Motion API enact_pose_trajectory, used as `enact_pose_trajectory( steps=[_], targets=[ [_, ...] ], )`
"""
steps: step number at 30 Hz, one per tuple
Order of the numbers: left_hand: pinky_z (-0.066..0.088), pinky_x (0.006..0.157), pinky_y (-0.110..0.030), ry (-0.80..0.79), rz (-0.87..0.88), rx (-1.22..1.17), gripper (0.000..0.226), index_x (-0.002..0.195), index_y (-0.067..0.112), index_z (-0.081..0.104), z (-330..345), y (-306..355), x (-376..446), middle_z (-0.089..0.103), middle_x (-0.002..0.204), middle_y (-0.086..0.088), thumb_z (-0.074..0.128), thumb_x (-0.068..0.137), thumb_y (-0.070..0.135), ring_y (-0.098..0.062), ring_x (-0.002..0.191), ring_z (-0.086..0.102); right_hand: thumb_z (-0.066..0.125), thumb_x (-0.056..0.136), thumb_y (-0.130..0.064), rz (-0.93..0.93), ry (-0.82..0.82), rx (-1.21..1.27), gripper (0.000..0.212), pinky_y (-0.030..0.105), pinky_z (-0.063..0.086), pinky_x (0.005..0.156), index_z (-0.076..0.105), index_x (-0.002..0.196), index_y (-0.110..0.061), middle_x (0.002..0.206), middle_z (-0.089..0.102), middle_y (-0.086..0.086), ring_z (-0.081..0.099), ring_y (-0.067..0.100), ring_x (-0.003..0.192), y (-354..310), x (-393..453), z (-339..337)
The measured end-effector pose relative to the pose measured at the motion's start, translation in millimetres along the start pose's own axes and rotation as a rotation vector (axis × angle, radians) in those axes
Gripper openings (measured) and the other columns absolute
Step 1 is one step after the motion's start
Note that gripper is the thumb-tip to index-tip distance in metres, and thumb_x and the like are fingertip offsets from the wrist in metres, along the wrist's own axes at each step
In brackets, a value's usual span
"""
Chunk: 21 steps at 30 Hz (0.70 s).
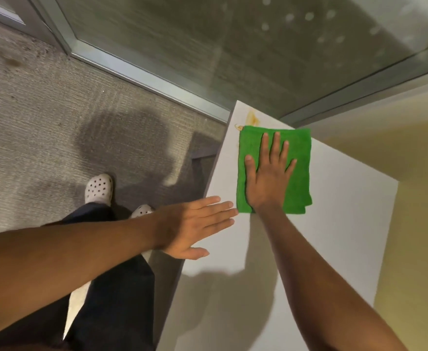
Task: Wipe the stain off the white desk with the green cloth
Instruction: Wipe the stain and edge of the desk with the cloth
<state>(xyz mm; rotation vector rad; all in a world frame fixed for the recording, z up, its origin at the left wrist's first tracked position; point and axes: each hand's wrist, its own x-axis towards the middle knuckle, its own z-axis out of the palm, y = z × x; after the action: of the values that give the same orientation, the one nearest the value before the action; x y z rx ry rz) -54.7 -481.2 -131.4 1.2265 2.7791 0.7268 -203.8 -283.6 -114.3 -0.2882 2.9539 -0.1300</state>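
A folded green cloth [298, 171] lies flat on the white desk [334, 224], near its far corner. My right hand [268, 176] presses down on the cloth with the palm flat and the fingers spread. Just beyond the cloth's far edge a yellow-brown stain [251, 117] marks the desk, with a thin streak by the cloth's far left corner. My left hand [195, 226] hovers flat at the desk's left edge, fingers straight and holding nothing, its fingertips close to the cloth's near left corner.
A glass partition in a metal frame [157, 79] runs behind the desk's far corner. Grey carpet [43, 122] covers the floor on the left, where my feet in white clogs [99, 188] stand. A yellow wall [410, 224] borders the desk on the right.
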Motion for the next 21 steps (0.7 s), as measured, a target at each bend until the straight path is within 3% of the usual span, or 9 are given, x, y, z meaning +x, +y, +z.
enact_pose_trajectory(
  steps=[7, 11, 15, 18, 21],
  targets=[
    [0.011, 0.133, -0.05, 0.058, -0.218, 0.085, 0.082, 0.16, -0.006, 0.037, 29, 50, 9, 0.02, 0.173, -0.028, 0.054, 0.101, 0.049, -0.039, 0.164, 0.013, 0.017, 0.108, -0.06, 0.05, 0.029, 0.028, 0.069, 0.068, 0.002, 0.13, 0.01, 0.17, -0.031, 0.18, 0.006, 0.0, 0.001, 0.031, 0.167, -10, 56, -6],
    [0.002, 0.134, -0.05, -0.001, -0.281, 0.109, 0.088, 0.168, -0.001, 0.012, 35, 56, 12, 0.002, 0.177, -0.026, 0.039, 0.105, 0.055, -0.037, 0.166, -0.004, 0.016, 0.107, -0.062, 0.07, 0.035, 0.029, 0.072, 0.068, 0.001, 0.13, 0.007, 0.171, -0.031, 0.181, 0.004, 0.001, 0.0, 0.031, 0.167, -16, 51, 0],
    [0.008, 0.134, -0.052, -0.01, -0.246, 0.054, 0.086, 0.169, 0.002, 0.016, 37, 52, 10, 0.009, 0.178, -0.018, 0.042, 0.104, 0.052, -0.031, 0.166, 0.0, 0.016, 0.108, -0.065, -0.12, -0.011, 0.006, 0.072, 0.065, -0.001, 0.131, 0.007, 0.171, -0.031, 0.181, 0.001, 0.0, -0.003, 0.03, 0.167, 1, 23, -3],
    [0.0, 0.133, -0.05, -0.025, -0.262, 0.064, 0.089, 0.169, 0.002, 0.013, 41, 51, 11, 0.006, 0.179, -0.017, 0.041, 0.103, 0.055, -0.029, 0.166, -0.005, 0.017, 0.108, -0.064, -0.252, -0.056, -0.022, 0.072, 0.064, 0.001, 0.132, 0.012, 0.17, -0.03, 0.181, 0.004, -0.001, -0.001, 0.027, 0.167, 23, 26, -10],
    [-0.005, 0.133, -0.049, -0.057, -0.278, 0.07, 0.092, 0.169, 0.002, 0.011, 42, 53, 11, 0.002, 0.179, -0.016, 0.04, 0.101, 0.057, -0.028, 0.166, -0.009, 0.02, 0.108, -0.061, -0.207, -0.037, -0.014, 0.07, 0.065, 0.004, 0.131, 0.014, 0.17, -0.03, 0.18, 0.006, -0.002, 0.001, 0.027, 0.167, 20, 52, -15]
  ],
)
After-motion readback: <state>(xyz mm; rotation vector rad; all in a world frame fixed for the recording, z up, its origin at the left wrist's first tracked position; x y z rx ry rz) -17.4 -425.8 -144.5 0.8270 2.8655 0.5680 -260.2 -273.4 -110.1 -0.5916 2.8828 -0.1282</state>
